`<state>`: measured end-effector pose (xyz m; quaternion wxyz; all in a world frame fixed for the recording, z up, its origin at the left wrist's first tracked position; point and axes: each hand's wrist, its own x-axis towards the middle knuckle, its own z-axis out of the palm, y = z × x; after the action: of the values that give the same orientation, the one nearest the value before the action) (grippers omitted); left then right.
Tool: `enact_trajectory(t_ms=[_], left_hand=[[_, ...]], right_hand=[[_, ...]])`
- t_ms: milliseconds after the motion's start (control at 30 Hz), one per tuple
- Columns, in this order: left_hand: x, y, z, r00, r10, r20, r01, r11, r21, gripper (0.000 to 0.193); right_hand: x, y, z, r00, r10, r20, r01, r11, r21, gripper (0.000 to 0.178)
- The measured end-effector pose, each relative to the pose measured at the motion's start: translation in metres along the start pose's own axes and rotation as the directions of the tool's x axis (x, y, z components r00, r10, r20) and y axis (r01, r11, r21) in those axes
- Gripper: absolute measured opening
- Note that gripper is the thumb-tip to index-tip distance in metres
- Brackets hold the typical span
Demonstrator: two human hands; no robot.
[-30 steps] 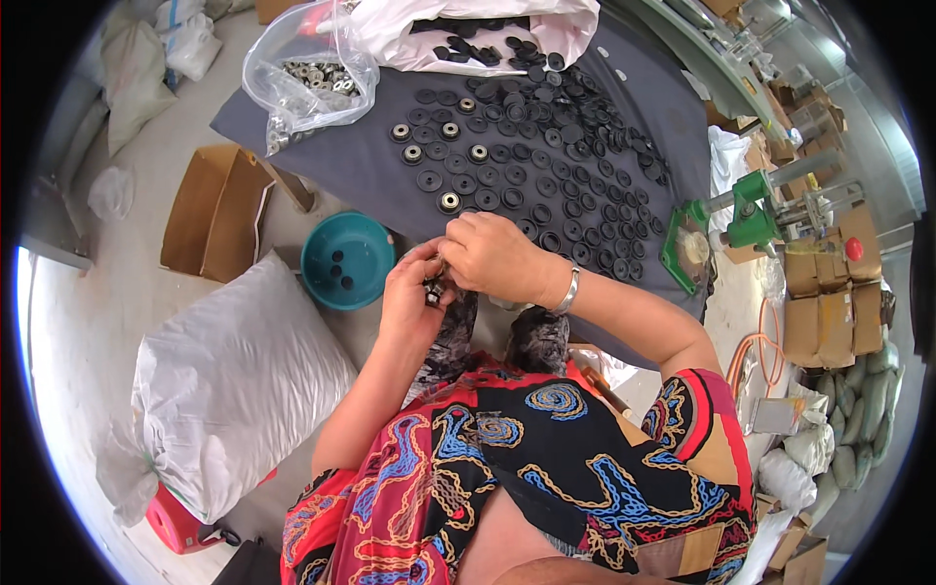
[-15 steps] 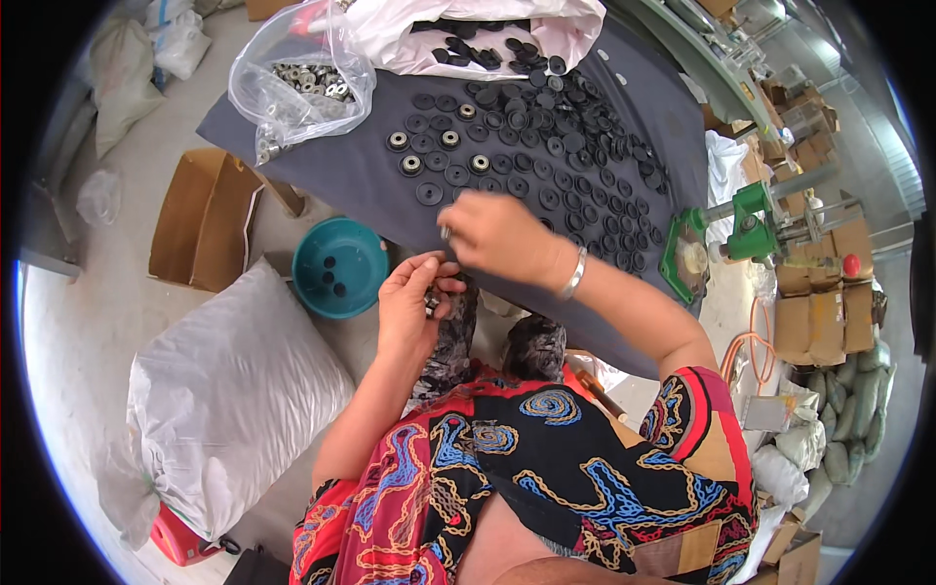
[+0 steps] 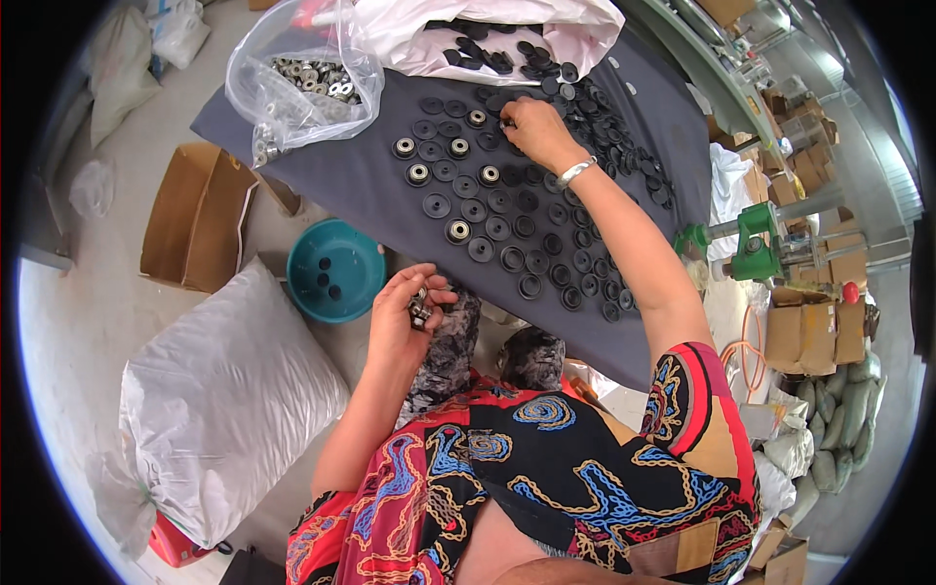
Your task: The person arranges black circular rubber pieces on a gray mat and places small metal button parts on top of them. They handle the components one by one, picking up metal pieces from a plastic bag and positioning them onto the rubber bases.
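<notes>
Near the middle of the frame, a little left of centre, the left hand (image 3: 391, 317) is palm-up just off the near edge of the dark cloth (image 3: 575, 336), its fingers curled around a small cluster of shiny metal rings (image 3: 419, 310) that lie in the palm. The right hand (image 3: 541, 132) reaches into the upper centre, back upward, a silvery bracelet (image 3: 577, 172) at the wrist; its fingertips are drawn together low over the black discs (image 3: 436, 205), with a glint of metal at the tips, though whether they grip it cannot be told. The discs spread below, left and right of this hand, in loose rows toward the middle and in a heap at the upper right of the cloth. Six discs with metal rings (image 3: 458, 231) in their centres sit left of the right hand and above the left one. A clear bag (image 3: 341, 117) of more rings rests at the upper left, beside a pale pink bag (image 3: 390, 39) holding discs at the top. Left of the left hand, a teal bowl (image 3: 341, 304) contains three small dark discs (image 3: 324, 280).
</notes>
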<state>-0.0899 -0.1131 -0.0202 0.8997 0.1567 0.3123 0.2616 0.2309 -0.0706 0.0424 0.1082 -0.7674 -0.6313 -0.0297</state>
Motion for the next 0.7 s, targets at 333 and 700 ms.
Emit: enact_trajectory(t_ms=[333,700], left_hand=[[0.002,-0.002,-0.002,1.000,-0.014,0.010,0.014,1.000,0.011,0.021],[0.000,-0.005,-0.005,1.000,0.004,0.008,-0.004,0.999,0.033,0.025]], right_hand=[[0.001,-0.001,0.001,0.995,-0.073,0.065,0.079,0.991,-0.103,0.015],[0.011,0.014,0.005,0.997,-0.056,0.054,0.056,0.998,-0.003,0.018]])
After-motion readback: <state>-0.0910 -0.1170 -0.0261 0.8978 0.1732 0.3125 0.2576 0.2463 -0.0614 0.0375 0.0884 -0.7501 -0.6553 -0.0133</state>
